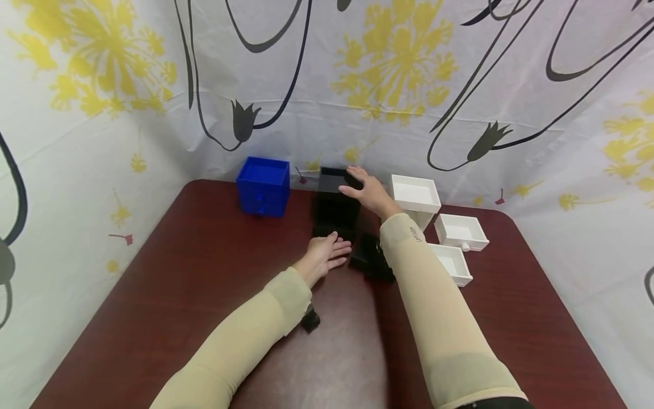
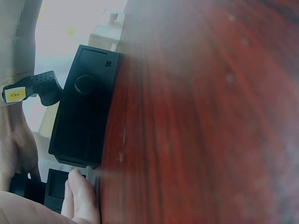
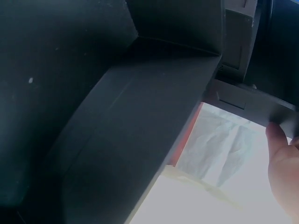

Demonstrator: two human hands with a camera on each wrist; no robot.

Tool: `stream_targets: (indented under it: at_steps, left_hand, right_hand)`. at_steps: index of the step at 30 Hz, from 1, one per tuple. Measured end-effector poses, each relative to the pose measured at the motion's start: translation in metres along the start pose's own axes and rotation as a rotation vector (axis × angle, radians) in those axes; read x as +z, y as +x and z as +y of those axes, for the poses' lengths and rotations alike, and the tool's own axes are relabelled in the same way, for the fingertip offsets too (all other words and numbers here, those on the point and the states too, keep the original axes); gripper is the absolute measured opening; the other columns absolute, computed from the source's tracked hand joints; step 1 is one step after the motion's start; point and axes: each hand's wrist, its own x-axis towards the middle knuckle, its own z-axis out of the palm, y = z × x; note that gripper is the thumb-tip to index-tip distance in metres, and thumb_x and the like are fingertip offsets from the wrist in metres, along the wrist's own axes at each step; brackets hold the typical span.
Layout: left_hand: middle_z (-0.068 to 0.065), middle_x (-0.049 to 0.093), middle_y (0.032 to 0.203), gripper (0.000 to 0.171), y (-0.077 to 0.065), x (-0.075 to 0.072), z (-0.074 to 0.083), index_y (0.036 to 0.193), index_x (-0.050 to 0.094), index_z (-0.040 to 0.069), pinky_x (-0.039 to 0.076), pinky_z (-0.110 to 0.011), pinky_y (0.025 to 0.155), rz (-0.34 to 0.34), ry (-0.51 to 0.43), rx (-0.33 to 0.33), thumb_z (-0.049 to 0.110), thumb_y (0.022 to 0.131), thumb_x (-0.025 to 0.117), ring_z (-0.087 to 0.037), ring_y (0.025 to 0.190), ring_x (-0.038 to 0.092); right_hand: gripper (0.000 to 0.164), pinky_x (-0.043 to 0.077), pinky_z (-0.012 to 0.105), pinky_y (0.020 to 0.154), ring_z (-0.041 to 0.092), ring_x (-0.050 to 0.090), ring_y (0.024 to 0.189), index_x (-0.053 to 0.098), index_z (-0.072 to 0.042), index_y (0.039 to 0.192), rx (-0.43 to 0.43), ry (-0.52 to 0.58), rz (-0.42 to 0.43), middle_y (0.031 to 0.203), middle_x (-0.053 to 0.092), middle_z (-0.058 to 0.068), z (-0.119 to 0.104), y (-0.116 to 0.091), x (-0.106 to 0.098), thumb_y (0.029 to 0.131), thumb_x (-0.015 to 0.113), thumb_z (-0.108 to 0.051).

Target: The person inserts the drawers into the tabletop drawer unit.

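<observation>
My left hand (image 1: pixel 327 254) stands edge-on before the lower front of the black drawer cabinet (image 1: pixel 333 211), its fingers straight and pointing right. At the cabinet's upper right edge is my right hand (image 1: pixel 372 193), thumb and fingers spread. In the right wrist view the thumb (image 3: pixel 280 158) meets the edge of a black wall. A loose black drawer (image 1: pixel 365 253) lies on the table beside my right forearm, partly hidden by it; its round knob (image 2: pixel 84 85) shows in the left wrist view. The left fingers (image 2: pixel 83 198) appear below that drawer, close to the table.
A blue drawer cabinet (image 1: pixel 263 187) stands at the back left. A white cabinet (image 1: pixel 416 193) is at the back right, with two white drawers (image 1: pixel 462 232) out on the table near it. A patterned cloth (image 1: pixel 317 85) hangs behind the dark red table (image 1: pixel 204 255).
</observation>
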Motion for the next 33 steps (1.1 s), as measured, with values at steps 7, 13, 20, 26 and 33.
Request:
stream_targets:
  at_steps: [7, 13, 20, 26, 33]
  left_hand:
    - [-0.018, 0.069, 0.127, 0.041, 0.001, 0.004, -0.003, 0.134, 0.057, -0.004, 0.057, -0.036, 0.089, 0.009, -0.004, 0.027, 0.028, 0.110, 0.048, -0.025, 0.118, 0.067]
    - [-0.017, 0.068, 0.128, 0.042, 0.000, 0.005, -0.004, 0.135, 0.057, -0.003, 0.055, -0.041, 0.096, 0.007, 0.038, 0.011, 0.030, 0.109, 0.049, -0.025, 0.119, 0.066]
    - [-0.017, 0.067, 0.130, 0.043, 0.000, 0.002, 0.000, 0.136, 0.057, -0.001, 0.054, -0.046, 0.098, -0.038, 0.126, -0.040, 0.031, 0.109, 0.049, -0.024, 0.121, 0.065]
    - [-0.018, 0.066, 0.132, 0.044, 0.005, -0.003, 0.005, 0.139, 0.055, -0.001, 0.053, -0.047, 0.099, -0.066, 0.114, -0.053, 0.031, 0.109, 0.049, -0.025, 0.122, 0.064]
    - [-0.019, 0.066, 0.132, 0.045, 0.006, -0.007, 0.010, 0.141, 0.052, -0.002, 0.052, -0.047, 0.101, -0.086, 0.100, -0.069, 0.030, 0.110, 0.048, -0.026, 0.122, 0.065]
  right_hand:
    - [0.076, 0.016, 0.049, 0.124, 0.021, 0.009, 0.156, 0.030, -0.016, 0.161, 0.006, -0.012, -0.004, 0.170, 0.015, 0.003, 0.003, -0.001, -0.002, 0.100, 0.063, -0.048]
    - [0.076, 0.017, 0.050, 0.124, 0.020, 0.009, 0.156, 0.030, -0.016, 0.161, -0.003, -0.009, -0.008, 0.170, 0.015, 0.002, 0.004, -0.003, -0.003, 0.100, 0.063, -0.047]
    - [0.076, 0.018, 0.049, 0.124, 0.019, 0.009, 0.156, 0.033, -0.013, 0.160, -0.002, 0.019, 0.003, 0.170, 0.016, 0.002, 0.003, -0.003, 0.001, 0.099, 0.064, -0.047]
    - [0.076, 0.017, 0.050, 0.124, 0.019, 0.008, 0.156, 0.032, -0.014, 0.160, -0.002, 0.005, 0.001, 0.170, 0.015, 0.001, 0.002, 0.001, 0.002, 0.100, 0.063, -0.048]
    - [0.077, 0.017, 0.049, 0.124, 0.019, 0.007, 0.156, 0.031, -0.014, 0.160, 0.003, 0.002, -0.012, 0.170, 0.015, 0.001, 0.001, 0.000, -0.001, 0.099, 0.063, -0.048]
